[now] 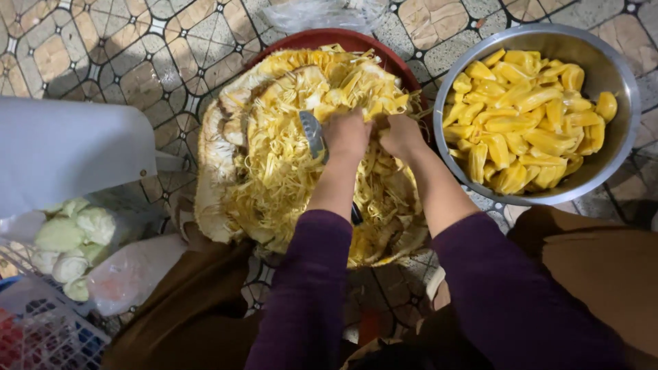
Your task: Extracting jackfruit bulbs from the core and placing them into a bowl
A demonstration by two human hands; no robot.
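Down on the patterned tile floor (pixel 103 62), left hand (pixel 346 136) grips a grey metal knife (pixel 312 133), blade pointing away from its fingers, while right hand (pixel 403 135), just beside, pinches into the opened yellow fibrous jackfruit (pixel 274 171).

Bare tiled floor (pixel 103 55) lay open beyond the cut jackfruit (pixel 274 171) at upper left. The steel bowl (pixel 617 144) of yellow pods stood close on the right; a white basket (pixel 41 329) and bagged vegetables (pixel 68 240) blocked the lower left.
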